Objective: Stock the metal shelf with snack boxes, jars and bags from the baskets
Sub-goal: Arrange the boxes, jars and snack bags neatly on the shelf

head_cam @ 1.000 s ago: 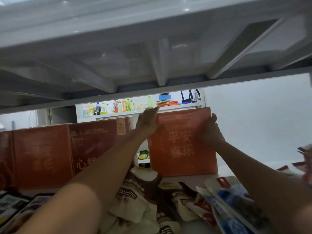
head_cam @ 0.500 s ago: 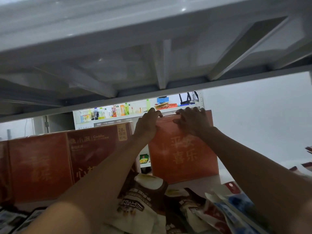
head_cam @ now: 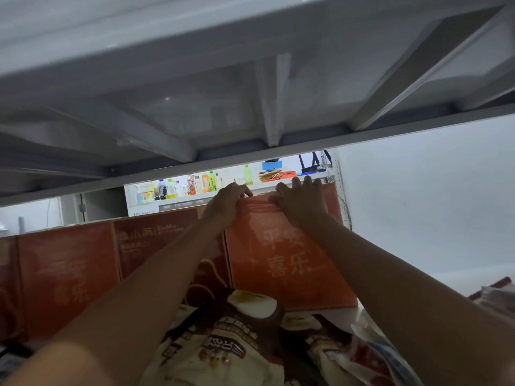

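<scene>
At far back of shelf, right of box row, orange box standing upright. Left hand and right hand both gripping its top edge. Risk: box tipping toward near bags; forearms dragging bags off.

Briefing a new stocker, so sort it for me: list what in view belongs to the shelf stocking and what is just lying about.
Job: red box, its top edge gripped by left hand and right hand; row of red boxes beside it; snack bags in front; metal shelf.
Lying about: drink bottles and blue box on the far shelf behind.
</scene>
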